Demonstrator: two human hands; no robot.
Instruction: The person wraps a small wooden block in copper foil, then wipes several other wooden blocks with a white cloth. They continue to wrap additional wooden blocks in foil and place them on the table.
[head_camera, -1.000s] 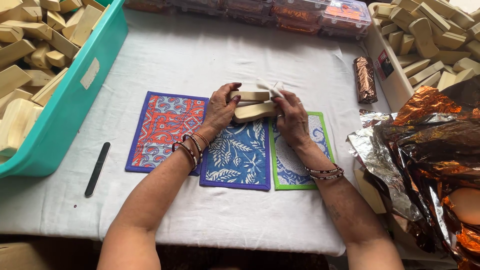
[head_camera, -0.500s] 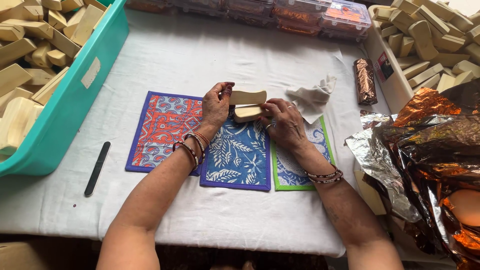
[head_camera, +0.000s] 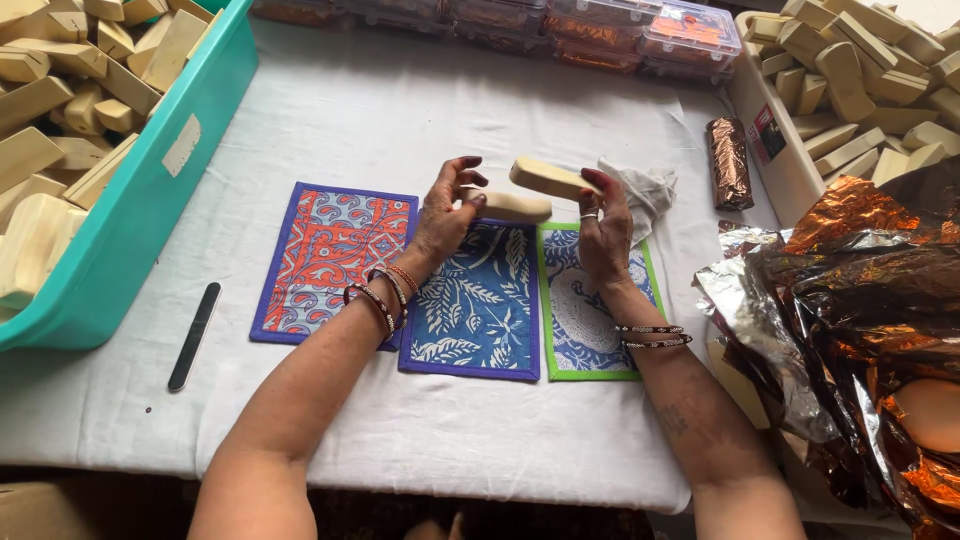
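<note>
Holding one pale wooden block (head_camera: 508, 205) pinched in my left hand (head_camera: 440, 218) and a second block (head_camera: 553, 178) gripped by my right hand (head_camera: 603, 232), both raised above the blue leaf-print mat (head_camera: 478, 305), I'd judge firm fingertip grips and level ends matter most

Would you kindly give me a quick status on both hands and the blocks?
Left hand holds one pale block. Right hand holds another block, raised above the patterned mats. Crumpled cloth just behind.
</note>
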